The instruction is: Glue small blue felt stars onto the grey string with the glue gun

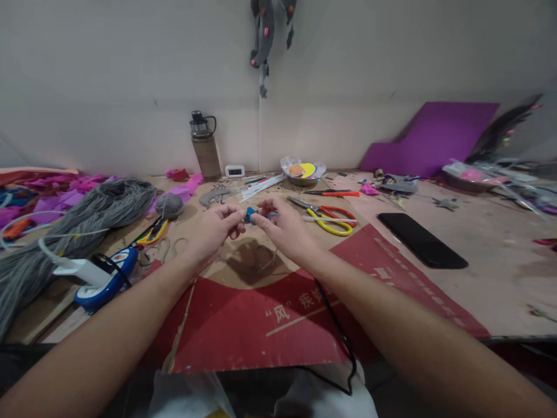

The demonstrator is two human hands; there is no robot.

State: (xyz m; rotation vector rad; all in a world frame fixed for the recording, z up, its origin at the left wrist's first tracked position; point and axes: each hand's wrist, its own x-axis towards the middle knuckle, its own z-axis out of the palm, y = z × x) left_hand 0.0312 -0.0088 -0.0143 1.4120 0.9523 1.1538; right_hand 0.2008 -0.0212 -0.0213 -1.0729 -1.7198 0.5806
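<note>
Both my hands meet above a flattened red and brown cardboard sheet [270, 313] in the middle of the table. My left hand [213, 229] and my right hand [285, 227] pinch a small blue piece [249, 216] between their fingertips. Both hands are closed in a pinch. What the blue piece is exactly I cannot make out. Yellow-handled scissors [324, 220] and orange-handled scissors [337, 210] lie just right of my right hand.
A grey yarn bundle [78, 217] and a small grey yarn ball [169, 204] lie at the left, with a blue-white device [108, 278] and white plug. A black phone [421, 239] lies at the right. A water bottle [205, 148], a bowl of foam pieces [303, 172] and a purple sheet [429, 136] stand by the wall.
</note>
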